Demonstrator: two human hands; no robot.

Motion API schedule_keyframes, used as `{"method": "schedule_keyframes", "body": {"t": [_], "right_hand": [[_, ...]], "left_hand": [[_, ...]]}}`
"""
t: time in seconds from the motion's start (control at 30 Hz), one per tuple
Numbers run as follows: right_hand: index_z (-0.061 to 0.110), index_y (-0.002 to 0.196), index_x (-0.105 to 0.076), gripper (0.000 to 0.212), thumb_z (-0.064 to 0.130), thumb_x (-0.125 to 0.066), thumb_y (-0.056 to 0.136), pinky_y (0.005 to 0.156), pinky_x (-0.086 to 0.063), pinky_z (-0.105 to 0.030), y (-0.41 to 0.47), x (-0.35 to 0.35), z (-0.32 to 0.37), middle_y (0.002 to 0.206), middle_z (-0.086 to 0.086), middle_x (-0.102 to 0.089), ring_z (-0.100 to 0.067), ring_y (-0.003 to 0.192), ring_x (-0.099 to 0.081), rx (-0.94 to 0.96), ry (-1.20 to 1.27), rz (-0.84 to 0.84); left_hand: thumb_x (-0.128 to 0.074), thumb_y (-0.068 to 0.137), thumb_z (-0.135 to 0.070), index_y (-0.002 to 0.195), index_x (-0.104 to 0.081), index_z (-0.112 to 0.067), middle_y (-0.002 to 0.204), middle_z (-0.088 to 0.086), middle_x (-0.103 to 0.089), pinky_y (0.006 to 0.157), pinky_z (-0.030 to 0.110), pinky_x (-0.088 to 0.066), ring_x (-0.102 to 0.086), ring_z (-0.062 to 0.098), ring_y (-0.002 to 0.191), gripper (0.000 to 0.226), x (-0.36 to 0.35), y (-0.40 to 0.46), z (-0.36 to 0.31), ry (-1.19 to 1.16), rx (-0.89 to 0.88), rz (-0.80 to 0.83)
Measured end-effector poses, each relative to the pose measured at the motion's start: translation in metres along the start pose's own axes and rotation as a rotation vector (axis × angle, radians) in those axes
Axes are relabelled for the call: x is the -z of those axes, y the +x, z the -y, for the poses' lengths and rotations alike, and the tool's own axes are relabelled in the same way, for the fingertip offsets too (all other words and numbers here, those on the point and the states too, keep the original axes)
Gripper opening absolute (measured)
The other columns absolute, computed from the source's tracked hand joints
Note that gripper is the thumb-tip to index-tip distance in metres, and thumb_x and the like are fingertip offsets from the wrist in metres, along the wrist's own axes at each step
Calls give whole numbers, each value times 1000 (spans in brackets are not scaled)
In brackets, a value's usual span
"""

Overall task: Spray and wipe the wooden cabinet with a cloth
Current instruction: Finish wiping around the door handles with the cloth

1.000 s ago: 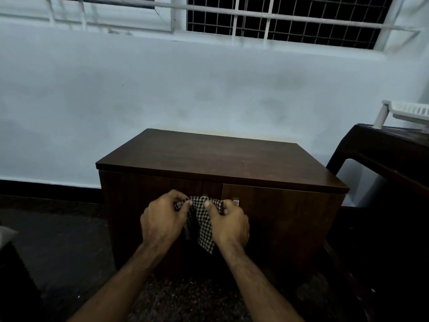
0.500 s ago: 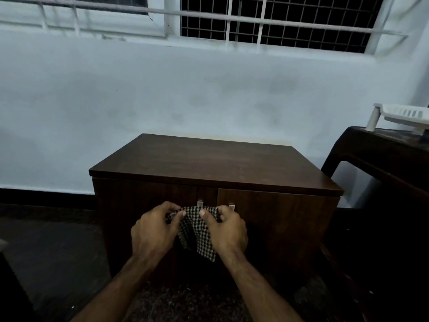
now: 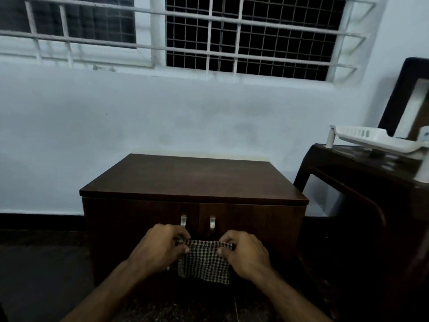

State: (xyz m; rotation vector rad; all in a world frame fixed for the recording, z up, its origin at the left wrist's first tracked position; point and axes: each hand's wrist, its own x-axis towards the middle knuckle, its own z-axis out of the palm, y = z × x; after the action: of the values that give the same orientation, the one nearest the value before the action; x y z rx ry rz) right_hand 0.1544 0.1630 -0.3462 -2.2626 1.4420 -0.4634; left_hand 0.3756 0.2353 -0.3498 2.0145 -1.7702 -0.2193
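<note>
Holding a small black-and-white checked cloth (image 3: pixel 205 261) stretched between them, the left hand (image 3: pixel 160 248) and the right hand (image 3: pixel 243 254) each pinch an upper corner with curled fingers, low in the middle of the frame. The cloth hangs in front of the dark brown wooden cabinet (image 3: pixel 192 180), just below its two metal door handles (image 3: pixel 183 221). At right, a white plastic rack (image 3: pixel 376 138) sits on a dark table (image 3: pixel 362 163).

Looking like a room in somebody's home: a barred window (image 3: pixel 253 36) sitting high beyond the fingers (image 3: pixel 183 235), wooden cabinet (image 3: pixel 192 180) standing against the painted wall (image 3: pixel 116 126).
</note>
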Motion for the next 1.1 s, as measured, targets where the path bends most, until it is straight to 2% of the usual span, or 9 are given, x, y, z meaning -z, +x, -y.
{"method": "schedule_keyframes", "body": {"t": [0.1,0.27,0.4,0.53,0.6,0.67,0.8,1.0,1.1], "right_hand": [[41,105,-69,21,48,-72,86,85,-56,-32,-3,66,-4,104,16,-73,-7,98,-68,23,-70,-51],[17,98,-68,7,10,-67,96,45,-53,-26,6,182,-3,68,-2,-73,-14,50,-67,6,423,-146],[7,99,-68,8,0,-65,95,47,-57,-21,18,270,2,75,-15,-69,-17,54,-67,-31,611,-366],[18,85,-66,15,5,-71,91,56,-62,-29,37,347,-8,71,-11,-71,-19,57,-69,-65,601,-589],[25,85,-61,19,14,-75,82,70,-64,-42,46,380,-17,76,-8,-74,-22,65,-72,-79,495,-740],[27,102,-56,24,19,-68,82,80,-59,-43,46,405,-23,96,-5,-70,-27,87,-70,-131,157,-862],[9,125,-54,31,13,-53,94,75,-42,-38,56,428,-33,119,-16,-65,-37,112,-63,-224,-540,-842],[8,123,-65,30,13,-53,96,80,-48,-36,108,428,-91,127,-12,-66,-31,117,-64,-373,-810,-579],[9,128,-62,33,16,-54,97,82,-48,-36,121,421,-110,133,-11,-63,-30,122,-61,-411,-883,-458]], "left_hand": [[-76,85,-38,106,-73,-37,89,-19,-73,77,20,-56,-67,-6,81,21,31,13,-46,-17,-113,-23],[-84,79,-28,92,-80,-29,83,-12,-78,78,26,-60,-73,1,73,14,83,56,-133,-244,-217,-219],[-86,78,-25,86,-74,-24,74,-12,-74,59,10,-52,-68,-6,58,14,116,96,-207,-365,-313,-353],[-84,80,-23,82,-68,-22,76,-5,-76,61,24,-56,-69,4,57,17,136,139,-282,-467,-393,-386],[-83,80,-19,79,-68,-20,74,-3,-76,61,25,-55,-69,8,59,15,140,163,-316,-521,-415,-376],[-83,81,-15,80,-69,-16,72,0,-76,58,24,-54,-70,11,59,14,138,186,-348,-595,-443,-317],[-84,79,-22,80,-74,-16,71,0,-78,43,14,-41,-67,12,53,12,113,232,-391,-599,-414,-187],[-77,83,-29,74,-79,-29,76,-11,-78,76,33,-61,-74,11,70,9,63,292,-424,-387,-461,-41],[-71,85,-33,81,-82,-34,83,-19,-78,99,37,-48,-70,7,91,12,49,306,-441,-208,-508,-64]]}}
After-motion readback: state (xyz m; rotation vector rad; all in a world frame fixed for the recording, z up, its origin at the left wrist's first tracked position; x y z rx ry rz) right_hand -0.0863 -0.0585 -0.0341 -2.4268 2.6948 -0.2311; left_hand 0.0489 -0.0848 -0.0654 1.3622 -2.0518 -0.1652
